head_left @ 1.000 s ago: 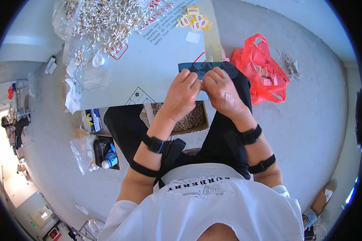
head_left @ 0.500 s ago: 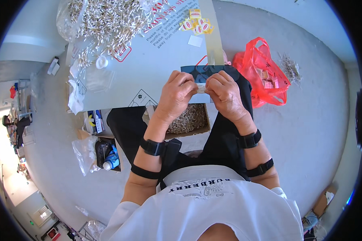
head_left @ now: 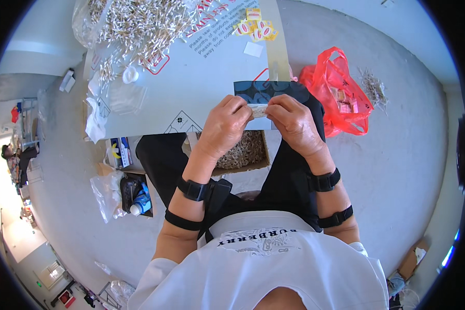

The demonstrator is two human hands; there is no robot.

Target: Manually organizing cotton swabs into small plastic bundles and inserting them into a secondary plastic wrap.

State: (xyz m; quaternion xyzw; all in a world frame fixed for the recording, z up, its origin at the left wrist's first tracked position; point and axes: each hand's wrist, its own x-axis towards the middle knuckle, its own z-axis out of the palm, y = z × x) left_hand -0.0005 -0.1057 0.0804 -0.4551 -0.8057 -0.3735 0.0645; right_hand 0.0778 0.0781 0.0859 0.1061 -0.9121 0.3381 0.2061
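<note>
Over the near edge of the table (head_left: 186, 93), a small clear plastic packet (head_left: 258, 110) with whitish contents stretches between my hands. My left hand (head_left: 225, 125) pinches one end of it, and my right hand (head_left: 294, 124) pinches the other. What exactly is inside is too small to make out. Beneath the fingers lies a dark patterned sheet (head_left: 248, 90). A big heap of cotton swabs (head_left: 134, 28) spreads over the far left of the table. Near it are a small white round container (head_left: 130, 74) and some flat clear plastic bags (head_left: 130, 99).
Yellow-and-white cards (head_left: 262, 31) and a white square (head_left: 253, 49) lie at the table's far right. Below the table, between my legs, stands a cardboard box of swabs (head_left: 248, 150). A red plastic bag (head_left: 323, 77) with packets sits on the floor to the right.
My fingers have shifted slightly apart, so more of the packet shows between them. Both hands still grip its ends.
</note>
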